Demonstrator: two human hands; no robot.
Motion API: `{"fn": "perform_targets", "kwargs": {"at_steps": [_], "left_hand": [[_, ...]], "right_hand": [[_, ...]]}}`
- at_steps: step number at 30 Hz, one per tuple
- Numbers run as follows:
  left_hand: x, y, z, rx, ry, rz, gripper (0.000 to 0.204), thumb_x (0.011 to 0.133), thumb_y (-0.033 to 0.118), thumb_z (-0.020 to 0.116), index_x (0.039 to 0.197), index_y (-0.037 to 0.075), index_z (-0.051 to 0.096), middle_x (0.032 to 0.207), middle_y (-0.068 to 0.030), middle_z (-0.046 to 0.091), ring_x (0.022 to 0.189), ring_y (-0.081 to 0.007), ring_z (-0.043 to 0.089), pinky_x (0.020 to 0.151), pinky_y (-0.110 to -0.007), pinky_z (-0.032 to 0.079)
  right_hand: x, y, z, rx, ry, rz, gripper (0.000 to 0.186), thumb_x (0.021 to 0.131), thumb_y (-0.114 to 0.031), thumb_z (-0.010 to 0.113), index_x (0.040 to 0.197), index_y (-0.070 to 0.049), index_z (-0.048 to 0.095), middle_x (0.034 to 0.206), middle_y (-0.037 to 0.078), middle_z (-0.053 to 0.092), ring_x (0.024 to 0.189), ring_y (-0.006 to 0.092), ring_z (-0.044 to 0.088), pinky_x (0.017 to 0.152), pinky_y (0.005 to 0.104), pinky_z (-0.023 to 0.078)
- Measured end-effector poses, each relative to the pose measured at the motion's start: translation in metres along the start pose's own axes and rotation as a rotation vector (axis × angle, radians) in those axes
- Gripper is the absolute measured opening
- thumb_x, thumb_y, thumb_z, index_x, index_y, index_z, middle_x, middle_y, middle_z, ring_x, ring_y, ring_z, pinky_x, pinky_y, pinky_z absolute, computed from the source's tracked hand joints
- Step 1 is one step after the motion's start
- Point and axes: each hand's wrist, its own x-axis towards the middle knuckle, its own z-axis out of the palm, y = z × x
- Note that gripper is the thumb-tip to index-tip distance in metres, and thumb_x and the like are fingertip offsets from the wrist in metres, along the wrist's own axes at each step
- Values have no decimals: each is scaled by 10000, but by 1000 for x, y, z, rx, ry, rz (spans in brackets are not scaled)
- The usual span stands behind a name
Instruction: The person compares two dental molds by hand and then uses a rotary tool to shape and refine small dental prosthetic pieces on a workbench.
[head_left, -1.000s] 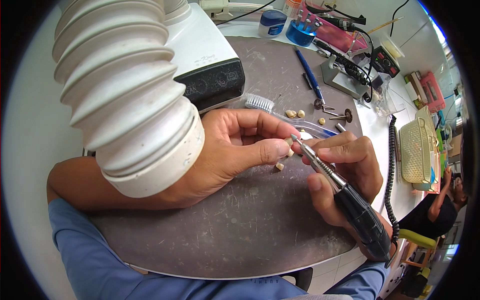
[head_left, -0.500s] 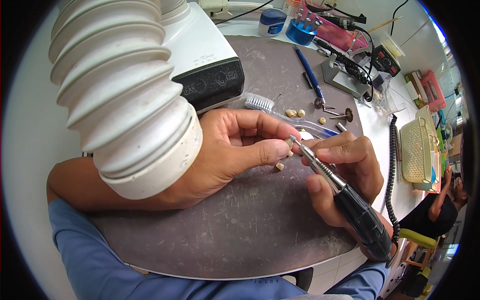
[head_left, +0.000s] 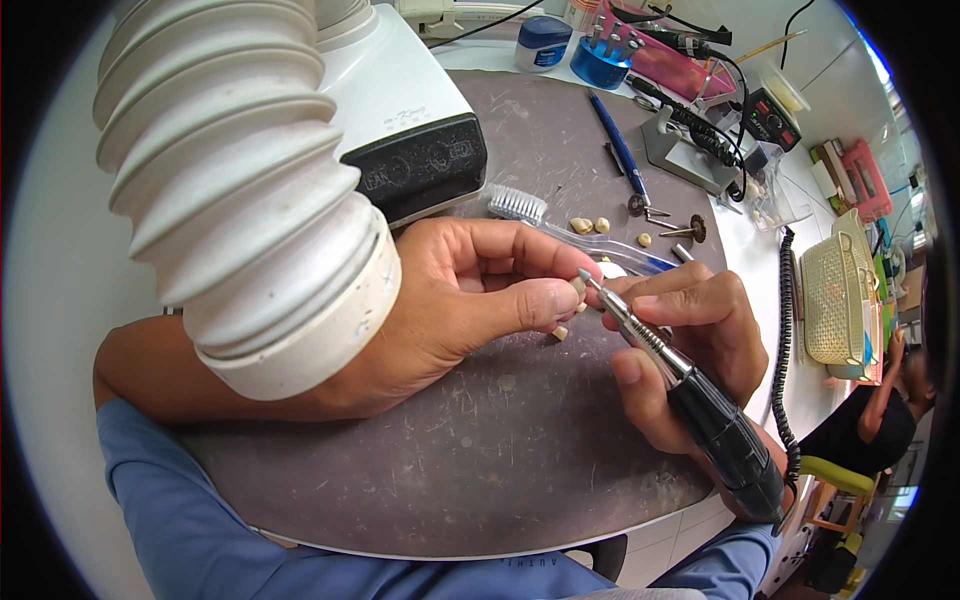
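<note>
My left hand [head_left: 450, 290] pinches a small tooth-coloured dental crown [head_left: 578, 287] between thumb and forefinger. In my right hand [head_left: 705, 320] lies a rotary handpiece [head_left: 715, 425] with a black body and silver nose, gripped like a pen. Its grey-green pointed grinding stone [head_left: 586, 275] meets the crown's upper edge; whether it presses on it I cannot tell. Below my left fingertips another crown [head_left: 560, 334] rests on the brown work mat [head_left: 480, 450]. Beyond my hands lie more loose crowns [head_left: 581, 226] and a clear-handled toothbrush [head_left: 518, 205].
A ribbed white hose [head_left: 240, 200] arches over my left forearm, beside a black-and-white machine [head_left: 415, 165]. Far right lie a blue pen-shaped tool [head_left: 618, 140] and wheel brushes [head_left: 697, 230]. A blue bur holder [head_left: 600, 65], coiled cord [head_left: 783, 350] and woven basket [head_left: 835, 300] stand around; a person [head_left: 865, 430] sits beyond.
</note>
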Motion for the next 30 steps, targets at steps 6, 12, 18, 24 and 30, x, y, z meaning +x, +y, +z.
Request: {"fn": "perform_targets", "kwargs": {"at_steps": [6,12,18,24,30], "left_hand": [[-2,0,0,-2,18,-12,274,937,108,622,1171,-32,603,974,-64,631,902,-98,591,861,-245,493],[-2,-1,0,2,7,-4,276,932,107,629,1167,-36,606,977,-68,633,901,-99,592,853,-244,492],[0,0,1,9,17,1,267,929,94,628,1159,-40,609,966,-71,635,894,-102,595,850,-247,495],[1,-3,-1,0,-5,31,254,933,90,622,1153,-35,612,976,-75,637,899,-105,602,857,-249,499],[1,-4,-2,-3,11,43,249,932,88,623,1149,-32,614,983,-76,639,912,-110,608,858,-250,503]], "right_hand": [[1,0,1,7,-1,-8,300,879,-111,663,1049,31,462,937,192,612,897,226,648,830,325,504],[0,-2,2,39,5,16,296,876,-111,665,1043,30,466,943,190,612,901,219,641,844,330,499],[0,0,0,20,-6,9,299,875,-108,664,1047,28,461,942,193,608,900,221,643,846,333,501],[0,0,0,31,1,16,288,880,-102,652,1050,22,455,935,189,601,911,234,649,858,347,504],[1,-1,1,31,-5,4,284,880,-93,646,1054,21,453,930,187,600,909,237,651,853,346,505]]}}
